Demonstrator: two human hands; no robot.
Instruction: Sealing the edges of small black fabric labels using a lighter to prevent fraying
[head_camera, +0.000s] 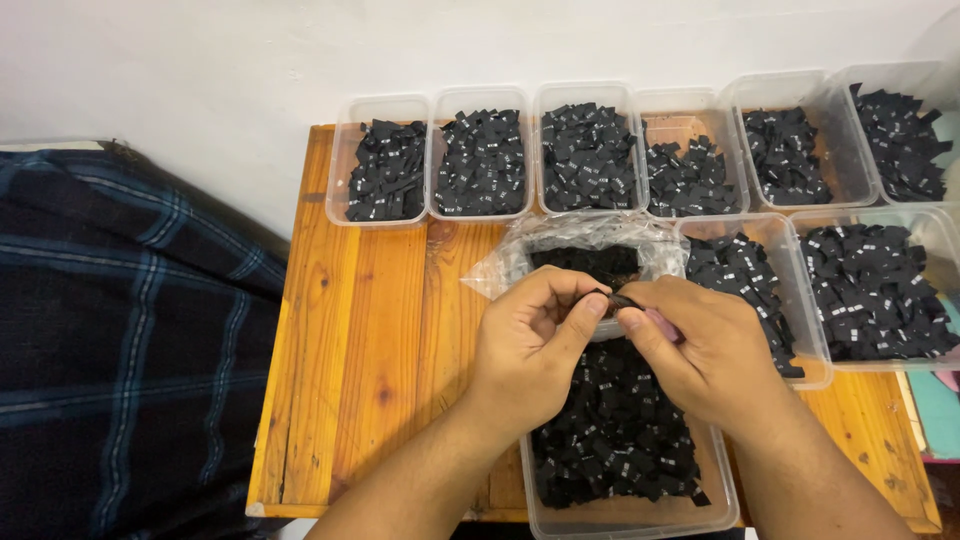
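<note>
Pinching one small black label (612, 298) between both hands, left hand (530, 345) and right hand (700, 350) close together, holding it gently over the clear tub (720, 490) of labels, fingertips only.

Head camera looks steeply down, close over the wooden table (375, 330).

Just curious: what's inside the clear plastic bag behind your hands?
The clear plastic bag holds small black fabric labels. The left hand and right hand cover its lower part.
</note>
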